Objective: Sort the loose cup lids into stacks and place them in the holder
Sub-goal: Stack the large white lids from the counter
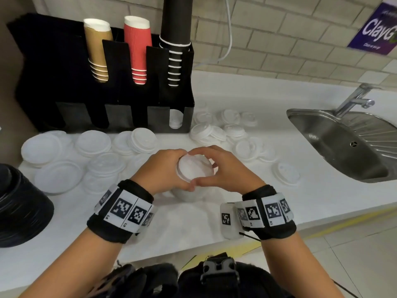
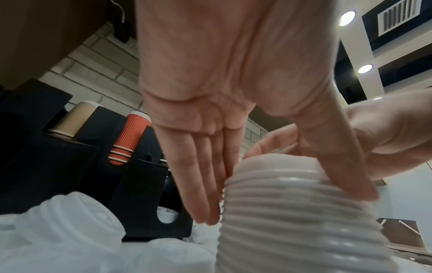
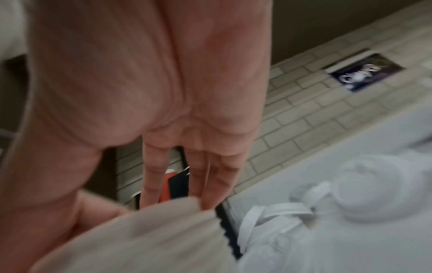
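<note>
A: White counter under a pale brick wall, person standing at its front edge. Nearest thing?

B: Both hands, centre, cupped round one tall stack of white lids standing on the counter. Left hand wraps its left side, thumb lying across the ribbed rims (clear in the left wrist view). Right hand closes round the right side, and its fingertips meet the left hand's behind the stack.

A: So both gripping?

B: Yes, fingers and thumbs curved round it. The right wrist view is blurred, but the fingers reach down to the stack's far edge.

A: Left of the hands?

B: Flat clear lids spread about, some piled, plus a black ribbed stack at the counter's left edge.

A: Right?

B: Loose white sip lids scattered between the hands and the sink, one lid lying alone near the sink rim.

A: Farther back?

B: Black holder against the wall. Brown cups, red cups and black cups in the upper slots. The lower right slot shows a few white lids; I can't see into the other lower slots (too dark). Tap behind the sink, purple sign on the wall.
</note>
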Tool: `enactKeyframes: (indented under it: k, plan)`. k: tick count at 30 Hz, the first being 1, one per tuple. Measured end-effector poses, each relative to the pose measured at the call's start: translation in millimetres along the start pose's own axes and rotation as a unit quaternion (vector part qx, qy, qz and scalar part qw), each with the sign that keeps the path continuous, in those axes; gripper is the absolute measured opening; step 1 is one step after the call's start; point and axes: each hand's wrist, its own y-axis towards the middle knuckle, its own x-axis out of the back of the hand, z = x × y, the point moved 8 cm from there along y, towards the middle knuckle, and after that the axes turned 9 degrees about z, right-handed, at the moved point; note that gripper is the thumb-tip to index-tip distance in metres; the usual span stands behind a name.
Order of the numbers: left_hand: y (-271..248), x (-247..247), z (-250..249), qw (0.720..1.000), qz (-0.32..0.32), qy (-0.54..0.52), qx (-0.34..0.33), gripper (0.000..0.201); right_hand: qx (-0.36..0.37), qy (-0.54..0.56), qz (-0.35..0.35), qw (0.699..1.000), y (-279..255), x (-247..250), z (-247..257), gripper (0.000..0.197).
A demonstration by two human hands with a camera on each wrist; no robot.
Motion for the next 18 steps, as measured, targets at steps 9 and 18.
enactKeyframes:
  k: [9, 18]
  plan:
    - [3.3, 2.4, 3.4, 1.0, 0.005, 0.022, 0.018, 0.067, -0.434, -0.056, -0.11, 0.892, -62.2, 91.8, -164.3, 0.066]
    - [4.5, 1.2, 3.5, 0.999, 0.01, 0.028, 0.017, 0.071, -0.493, -0.103, -0.079, 0.86, -76.8, 103.9, -206.8, 0.065]
